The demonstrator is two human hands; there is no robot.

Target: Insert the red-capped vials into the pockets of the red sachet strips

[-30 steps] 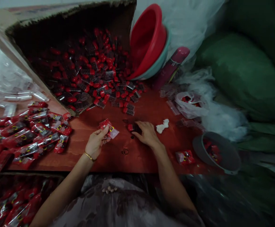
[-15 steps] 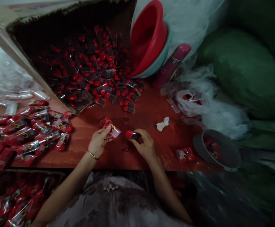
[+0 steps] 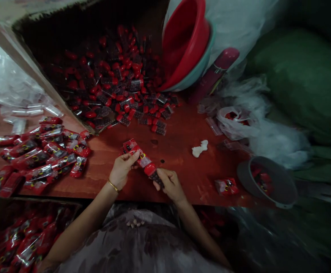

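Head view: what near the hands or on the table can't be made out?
Print on the red packet: head view, too small, partly under the left hand.
Dark end of the red-capped piece: head view, partly covered by the right hand.
Back of the cardboard box: head view, deep shadow; top cut by the upper edge.
Contents of the gray bucket: head view, too dark and blurred.

You can read nothing | red packet (image 3: 145,159) in your left hand (image 3: 122,170): print too small | packets (image 3: 41,170) by table's (image 3: 179,138) front edge: likewise
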